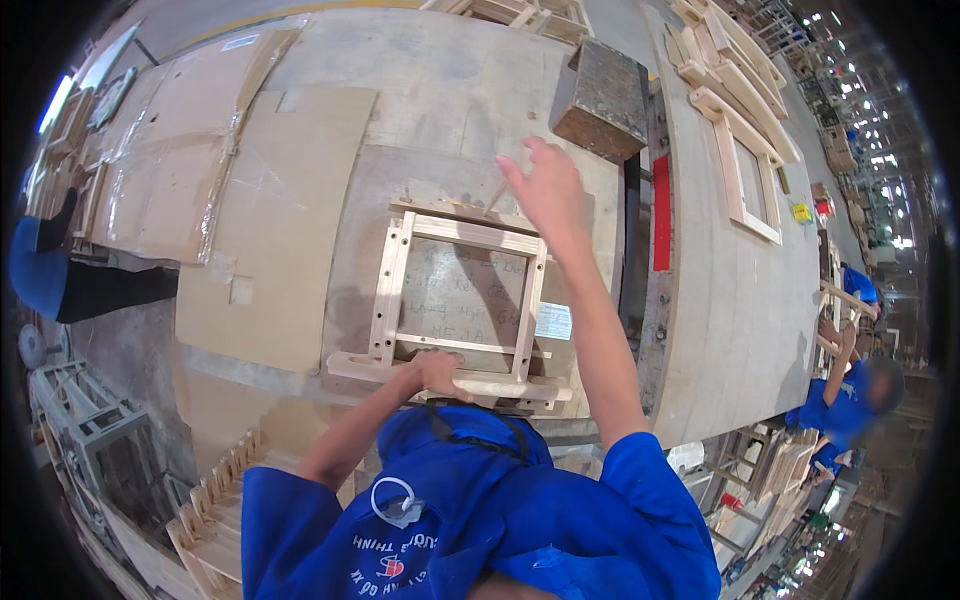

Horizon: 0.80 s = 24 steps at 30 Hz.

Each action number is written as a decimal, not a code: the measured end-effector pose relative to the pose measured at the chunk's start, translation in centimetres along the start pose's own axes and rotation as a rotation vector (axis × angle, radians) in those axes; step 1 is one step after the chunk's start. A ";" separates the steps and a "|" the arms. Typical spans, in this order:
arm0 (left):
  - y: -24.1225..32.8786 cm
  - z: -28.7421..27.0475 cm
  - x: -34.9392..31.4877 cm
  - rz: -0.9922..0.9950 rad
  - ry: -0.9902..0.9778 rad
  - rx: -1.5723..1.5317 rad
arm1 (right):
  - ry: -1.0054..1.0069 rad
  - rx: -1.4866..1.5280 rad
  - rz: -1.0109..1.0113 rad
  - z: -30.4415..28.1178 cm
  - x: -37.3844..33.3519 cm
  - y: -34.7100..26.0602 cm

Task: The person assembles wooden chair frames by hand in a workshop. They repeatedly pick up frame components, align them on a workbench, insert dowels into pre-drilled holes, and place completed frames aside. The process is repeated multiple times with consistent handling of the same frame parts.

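A rectangular frame of pale wood (pixel 383 290) lies flat in front of me on the worktable, with dark holes along its side pieces. My left hand (pixel 437 376) grips the frame's near rail, close to my body, with the thumb along the rail. Beyond the frame's far right corner, my right hand (pixel 545 190) is raised over the table with thumb and fingers apart, and nothing shows in it. A thin stick (pixel 496 196) stands beside its thumb, near a wooden strip (pixel 462 210) along the frame's far edge. I cannot tell whether the hand touches the stick.
A heavy, stained block (pixel 602 100) stands at the far right of the frame. Cardboard sheets (pixel 275 220) lie to the left. More wooden frames (pixel 735 160) rest on the right-hand surface. A co-worker in blue (pixel 845 400) is at the right, another person (pixel 45 265) at the left.
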<state>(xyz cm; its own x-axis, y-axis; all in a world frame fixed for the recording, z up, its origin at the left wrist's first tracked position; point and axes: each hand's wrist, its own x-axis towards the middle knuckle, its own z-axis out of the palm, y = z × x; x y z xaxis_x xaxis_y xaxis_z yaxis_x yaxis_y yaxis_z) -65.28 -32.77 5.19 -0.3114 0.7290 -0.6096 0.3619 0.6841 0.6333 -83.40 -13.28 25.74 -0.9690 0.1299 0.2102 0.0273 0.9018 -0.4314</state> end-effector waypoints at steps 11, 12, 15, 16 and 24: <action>4.5 1.6 -2.8 -0.142 0.180 0.126 | 0.228 0.413 0.329 -9.2 -13.5 12.9; 4.4 2.4 -3.2 -0.098 0.273 0.129 | 0.256 0.430 0.381 -10.1 -15.2 14.4; 6.0 0.1 -7.0 -0.020 0.531 -0.005 | 0.389 0.354 0.491 -12.9 -20.8 16.7; 5.7 -0.3 -7.8 0.030 0.662 -0.035 | 0.435 0.350 0.515 -13.4 -23.1 18.6; 1.7 -16.8 -12.9 -0.316 0.962 -0.370 | 0.403 0.215 0.686 -10.6 -35.3 20.9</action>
<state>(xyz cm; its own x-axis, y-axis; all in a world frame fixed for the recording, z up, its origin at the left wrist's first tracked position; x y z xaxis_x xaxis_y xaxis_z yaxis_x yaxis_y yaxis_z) -75.44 -40.62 22.16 -0.9626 0.1207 -0.2426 -0.0939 0.6914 0.7164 -45.98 5.32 18.61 -0.5906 0.7980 0.1200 0.4938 0.4750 -0.7284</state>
